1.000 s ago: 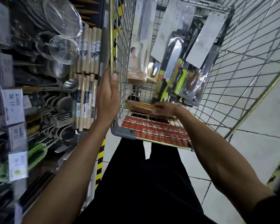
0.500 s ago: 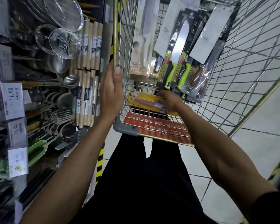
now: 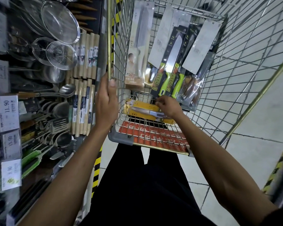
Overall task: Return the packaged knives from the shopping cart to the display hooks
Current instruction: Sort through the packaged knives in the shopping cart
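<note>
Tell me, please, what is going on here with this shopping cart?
A person stands behind a wire shopping cart beside a shelf of kitchen utensils. The left hand grips the cart rail. The right hand reaches into the basket and pinches the edge of a yellow knife package lying at the near end. The other packaged knives lean upright further inside the cart.
</note>
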